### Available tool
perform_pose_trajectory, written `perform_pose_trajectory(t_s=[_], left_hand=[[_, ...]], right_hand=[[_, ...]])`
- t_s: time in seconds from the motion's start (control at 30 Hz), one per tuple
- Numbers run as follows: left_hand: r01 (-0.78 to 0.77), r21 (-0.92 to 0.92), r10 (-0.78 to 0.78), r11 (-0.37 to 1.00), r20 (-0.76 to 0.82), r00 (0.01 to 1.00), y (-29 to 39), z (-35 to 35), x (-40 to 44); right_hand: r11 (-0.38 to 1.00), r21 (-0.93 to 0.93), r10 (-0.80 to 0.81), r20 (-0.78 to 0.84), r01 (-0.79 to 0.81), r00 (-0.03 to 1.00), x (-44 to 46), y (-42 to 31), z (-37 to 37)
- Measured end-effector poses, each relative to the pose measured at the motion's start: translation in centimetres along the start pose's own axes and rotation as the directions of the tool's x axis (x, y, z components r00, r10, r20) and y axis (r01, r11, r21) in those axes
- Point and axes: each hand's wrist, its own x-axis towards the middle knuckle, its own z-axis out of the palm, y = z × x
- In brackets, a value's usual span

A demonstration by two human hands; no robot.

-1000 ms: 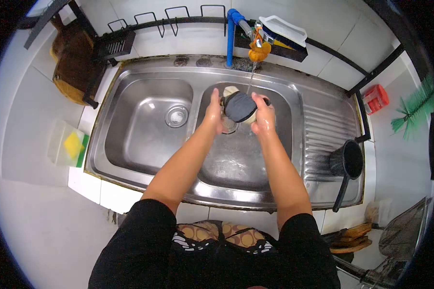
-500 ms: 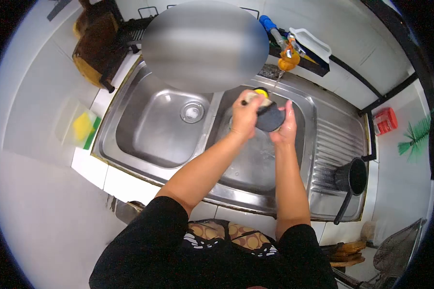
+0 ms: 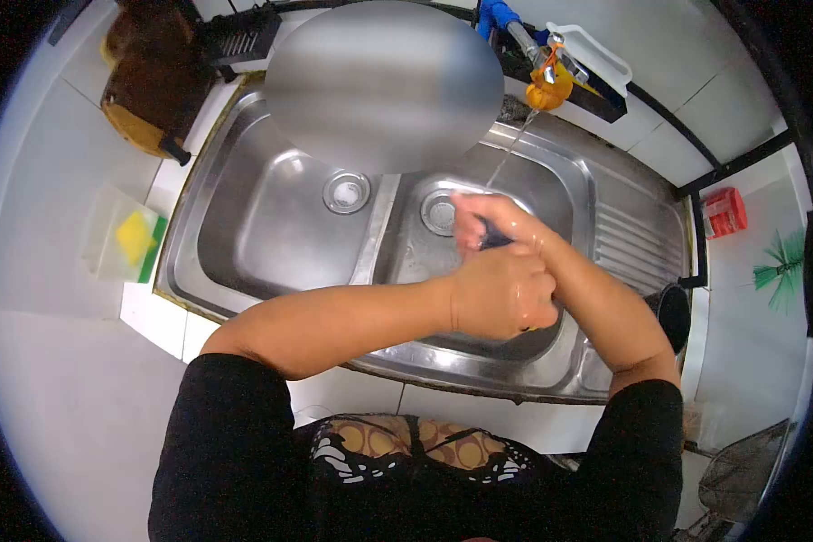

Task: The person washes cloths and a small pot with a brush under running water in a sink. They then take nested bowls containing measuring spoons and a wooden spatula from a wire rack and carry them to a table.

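Note:
My left hand (image 3: 506,294) is wrapped tight, wet knuckles up, over the right basin of the sink. A tiny yellow-and-black bit peeks out under its fingers; the rest of what it grips is hidden. Just beyond it, my right hand (image 3: 501,221) reaches across from the right, fingers bent around a dark grey object (image 3: 497,237). Only a small patch of that object shows between the two hands, so its kind is unclear. Water runs from the tap (image 3: 549,81), which has an orange cover, in a thin stream behind my right hand.
The steel sink has a left basin (image 3: 266,230) and a ridged drainboard (image 3: 641,235). A black long-handled pot (image 3: 673,318) stands at the right, partly behind my right arm. A yellow sponge (image 3: 135,238) sits at the left wall. A green brush (image 3: 780,269) hangs at the right.
My hands have drawn nearer and turned, with my left hand now below my right. The dark grey object, broadly visible before, is mostly covered. My view has shifted slightly.

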Motion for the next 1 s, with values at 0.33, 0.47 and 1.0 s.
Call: perform_pose_trajectory(t_s=[0.33, 0.47, 1.0], left_hand=[[-0.059, 0.167, -0.049, 0.984, 0.576, 0.816, -0.7, 9.4, -6.7], [0.303, -0.008, -0.242, 0.953, 0.582, 0.777, -0.6, 12.6, -9.4], [0.607, -0.133, -0.602, 0.784, -0.402, 0.69, -3.6, -3.4, -7.4]], right_hand=[[0.665, -0.683, 0.09, -0.328, -0.302, 0.94, 4.8, 8.1, -0.1], [0.414, -0.869, -0.145, -0.357, -0.271, 0.923, 7.7, 14.0, -0.4], [0.436, -0.182, -0.783, -0.559, -0.881, -0.273, -19.9, 9.4, -2.4]])
